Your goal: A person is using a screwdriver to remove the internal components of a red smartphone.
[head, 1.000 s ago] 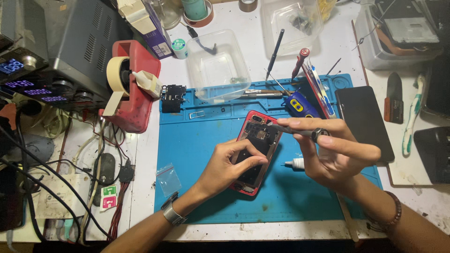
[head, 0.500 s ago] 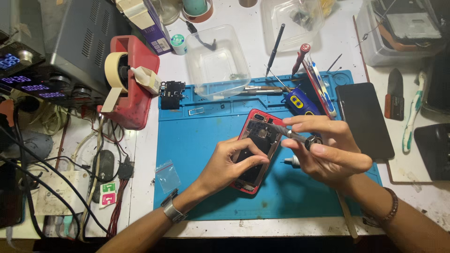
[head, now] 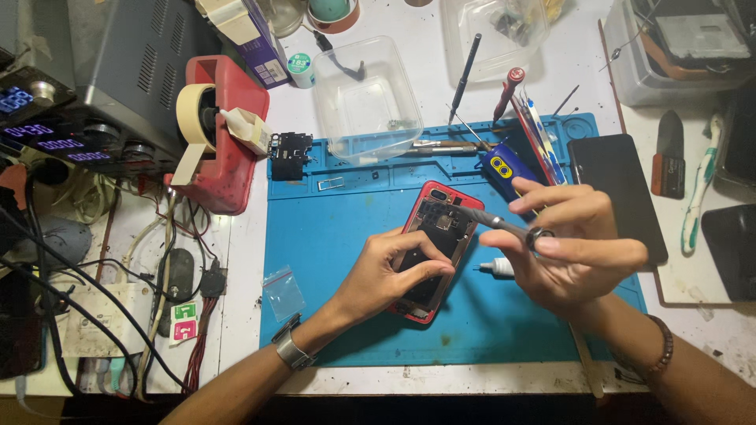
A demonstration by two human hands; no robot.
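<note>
An opened red phone lies on the blue work mat, its inner parts showing. My left hand rests on the phone's lower half and pins it down with the fingers. My right hand holds a grey precision screwdriver with its tip angled down at the phone's upper part. A small white glue tube lies on the mat just under my right hand.
A black phone screen lies at the mat's right edge. A clear plastic tray, screwdrivers, a red tape dispenser and a small plastic bag surround the mat. A power supply and cables fill the left.
My right hand shifted a little to the right and turned the screwdriver so its tip points at the phone. My left hand stayed on the phone.
</note>
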